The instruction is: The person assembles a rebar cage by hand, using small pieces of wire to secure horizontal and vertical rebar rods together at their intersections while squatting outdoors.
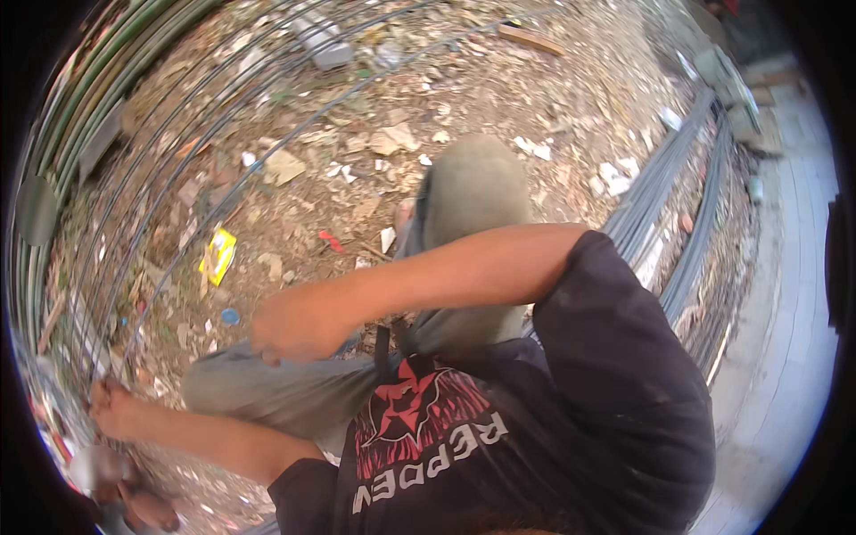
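My left hand is stretched out to the far left, beside the ends of several thin steel rods. Its fingers are curled, and a rod seems to run into them, though blur hides the exact grip. Bent across my body, my right arm brings my right hand over my left knee. This hand is closed with the fingers turned down and away; whatever they hold, if anything, is hidden. I squat in grey-green trousers and a dark printed T-shirt.
Dirt littered with leaves and scraps surrounds me, including a yellow packet and a blue cap. Greenish rods curve along the left. Bundles of grey rods lie right, beside a pale ledge. Another person is at lower left.
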The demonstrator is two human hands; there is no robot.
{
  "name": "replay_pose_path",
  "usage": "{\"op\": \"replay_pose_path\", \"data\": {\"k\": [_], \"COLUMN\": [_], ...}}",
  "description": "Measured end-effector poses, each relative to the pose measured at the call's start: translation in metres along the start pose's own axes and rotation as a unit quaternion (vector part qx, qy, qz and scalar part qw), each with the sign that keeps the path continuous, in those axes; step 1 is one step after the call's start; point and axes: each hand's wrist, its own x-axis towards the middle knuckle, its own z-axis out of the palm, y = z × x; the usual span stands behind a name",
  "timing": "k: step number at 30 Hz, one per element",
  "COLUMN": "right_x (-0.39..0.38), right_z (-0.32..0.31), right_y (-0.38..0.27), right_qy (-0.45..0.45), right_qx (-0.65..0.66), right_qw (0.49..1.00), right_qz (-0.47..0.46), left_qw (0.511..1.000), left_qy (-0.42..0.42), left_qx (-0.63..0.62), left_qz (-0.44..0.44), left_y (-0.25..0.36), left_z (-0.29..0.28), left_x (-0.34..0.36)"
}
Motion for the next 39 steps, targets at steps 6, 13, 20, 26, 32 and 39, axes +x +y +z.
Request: {"op": "replay_pose_path", "data": {"k": [6, 13, 20, 26, 32, 39], "right_x": [-0.093, -0.137, -0.16, -0.149, -0.138, -0.124], "right_z": [0.047, 0.089, 0.064, 0.071, 0.071, 0.039], "right_y": [-0.048, -0.045, -0.07, -0.076, -0.084, -0.094], "right_qy": [0.192, 0.143, 0.179, 0.223, 0.11, 0.225], "right_qx": [0.016, 0.559, 0.402, 0.221, 0.121, -0.136], "right_qw": [0.965, 0.812, 0.89, 0.927, 0.957, 0.94], "right_qz": [0.177, 0.089, 0.123, 0.207, 0.24, 0.218], "left_qw": [0.99, 0.996, 0.998, 0.996, 0.993, 0.989], "left_qy": [0.021, -0.055, -0.01, -0.047, -0.036, 0.021], "left_qx": [0.138, 0.059, 0.041, -0.062, -0.107, -0.145], "left_qz": [0.023, -0.042, -0.053, -0.041, -0.032, 0.027], "left_y": [-0.015, -0.054, -0.088, -0.075, -0.071, -0.042], "left_z": [0.012, 0.072, 0.093, 0.088, 0.089, 0.079], "left_x": [0.021, 0.006, -0.039, -0.06, -0.089, -0.1]}}
